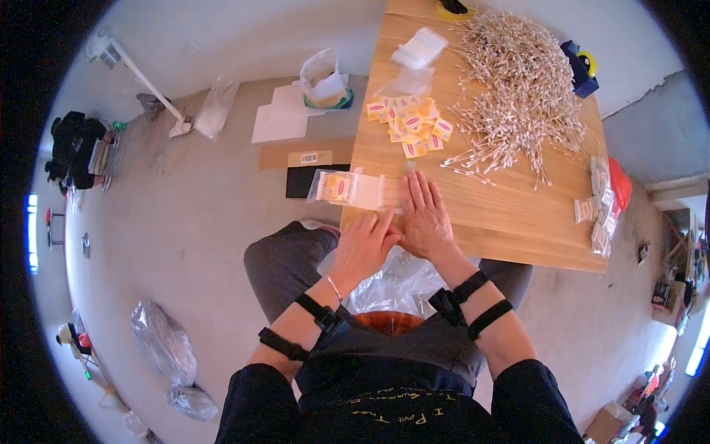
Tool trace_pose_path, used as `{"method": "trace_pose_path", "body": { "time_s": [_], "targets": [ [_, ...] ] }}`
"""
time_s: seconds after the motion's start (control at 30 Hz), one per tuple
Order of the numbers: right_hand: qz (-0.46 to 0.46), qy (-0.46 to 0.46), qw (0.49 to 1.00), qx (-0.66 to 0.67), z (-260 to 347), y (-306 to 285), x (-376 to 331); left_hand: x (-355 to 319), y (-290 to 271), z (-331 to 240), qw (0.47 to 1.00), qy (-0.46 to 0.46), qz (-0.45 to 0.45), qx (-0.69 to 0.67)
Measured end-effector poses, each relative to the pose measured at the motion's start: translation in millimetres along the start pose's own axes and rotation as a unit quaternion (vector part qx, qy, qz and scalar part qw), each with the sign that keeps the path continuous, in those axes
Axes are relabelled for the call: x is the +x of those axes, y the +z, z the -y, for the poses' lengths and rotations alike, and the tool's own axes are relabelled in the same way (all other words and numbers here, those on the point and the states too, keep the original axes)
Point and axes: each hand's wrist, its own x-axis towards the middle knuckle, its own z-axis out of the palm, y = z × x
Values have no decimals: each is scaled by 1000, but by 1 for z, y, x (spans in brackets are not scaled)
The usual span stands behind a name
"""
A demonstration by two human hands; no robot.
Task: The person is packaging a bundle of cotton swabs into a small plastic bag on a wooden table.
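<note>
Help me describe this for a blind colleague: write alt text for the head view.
A person's left hand and right hand, close together, are at the edge of a wooden table near a packet of cotton swabs. Beyond them lie clustered yellow cards and a large heap of loose swabs.

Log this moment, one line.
left hand: beside right hand; right hand: fingers extended, beside swab row; swab pile, yellow cards: on table

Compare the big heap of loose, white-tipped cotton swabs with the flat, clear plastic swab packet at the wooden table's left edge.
The big heap lies uncovered; the clear packet wraps its swabs in plastic. The heap's swabs cross at many angles; the packet's lie side by side. The heap spreads far wider than the packet. Both contain white-tipped swabs.
</note>
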Motion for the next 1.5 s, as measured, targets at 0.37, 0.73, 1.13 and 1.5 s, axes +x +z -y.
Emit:
{"method": "trace_pose_path", "body": {
  "time_s": [0.37, 0.73, 1.13, 1.5],
  "targets": [
    [18, -1, 1000, 2, 0, -2, 0, 9, 8, 7, 999, 30, -11, 39],
    [32, 2, 999, -6, 1, -3, 0, 14, 9, 3, 999, -10, -6, 47],
    [7, -6, 1000, 7, -2, 5, 0, 20, 5, -1, 998, -35, 26, 37],
    [11, 6, 1000, -10, 0, 3, 1, 29, -1, -4, 990, -95, 98, 26]
  ]
}}
